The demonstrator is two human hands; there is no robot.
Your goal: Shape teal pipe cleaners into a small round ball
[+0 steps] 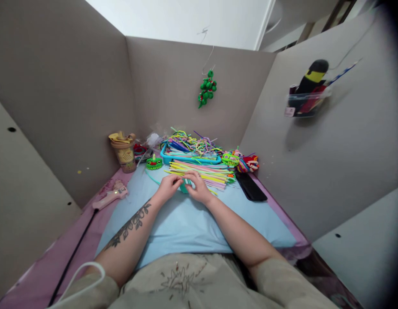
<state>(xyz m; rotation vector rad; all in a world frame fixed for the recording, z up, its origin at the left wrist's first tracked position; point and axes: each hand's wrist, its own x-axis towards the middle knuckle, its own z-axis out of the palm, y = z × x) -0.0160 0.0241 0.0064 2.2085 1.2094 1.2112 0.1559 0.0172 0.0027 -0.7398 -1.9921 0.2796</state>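
Note:
My left hand (168, 185) and my right hand (197, 185) meet over a light blue mat (186, 223), both pinching a small teal pipe-cleaner piece (185, 187) between them. A teal strand (151, 177) trails off to the left from it. Just beyond my fingers lies a loose pile of pastel pipe cleaners (205, 172). Behind that stands a blue tray (189, 158) heaped with mixed coloured pipe cleaners.
A pink glue gun (111, 195) with a black cord lies at the left. A tan cup (124, 151), a green frog-like figure (154, 162), a black phone (250, 187) and coloured pipe-cleaner figures (240, 161) surround the mat. Grey panels wall the desk; a green ornament (207, 89) hangs behind.

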